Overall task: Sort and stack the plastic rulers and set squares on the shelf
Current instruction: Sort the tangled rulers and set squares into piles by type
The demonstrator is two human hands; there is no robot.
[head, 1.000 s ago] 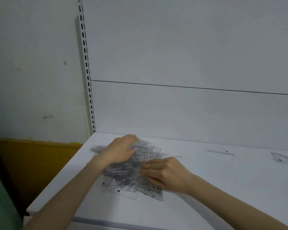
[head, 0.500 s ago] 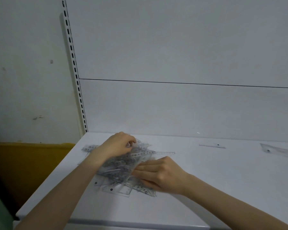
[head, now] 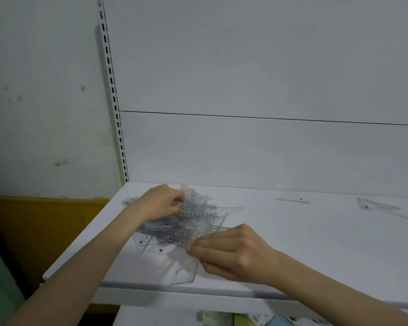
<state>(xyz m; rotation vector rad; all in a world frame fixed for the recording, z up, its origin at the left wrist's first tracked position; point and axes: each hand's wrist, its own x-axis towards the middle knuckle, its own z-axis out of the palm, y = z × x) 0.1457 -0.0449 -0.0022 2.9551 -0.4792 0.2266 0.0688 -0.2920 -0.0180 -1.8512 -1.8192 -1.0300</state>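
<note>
A jumbled pile of clear plastic rulers and set squares (head: pixel 186 220) lies on the white shelf (head: pixel 316 243) near its left end. My left hand (head: pixel 160 203) sits on the pile's far left part, fingers curled around a ruler there. My right hand (head: pixel 231 252) pinches a clear set square (head: pixel 186 267) at the pile's near right edge, the piece angled towards the shelf's front lip. A single clear ruler (head: pixel 292 200) lies apart to the right, and a clear set square (head: pixel 382 208) lies further right.
The shelf backs onto a white panel with a slotted upright (head: pixel 113 102) at the left. A yellow surface (head: pixel 33 231) lies left of the shelf. Below the front lip, coloured items (head: pixel 245 320) show on a lower level.
My right hand has drawn back towards the shelf's front edge, pulling a clear set square out of the pile. My left hand stays on the pile's far side.
</note>
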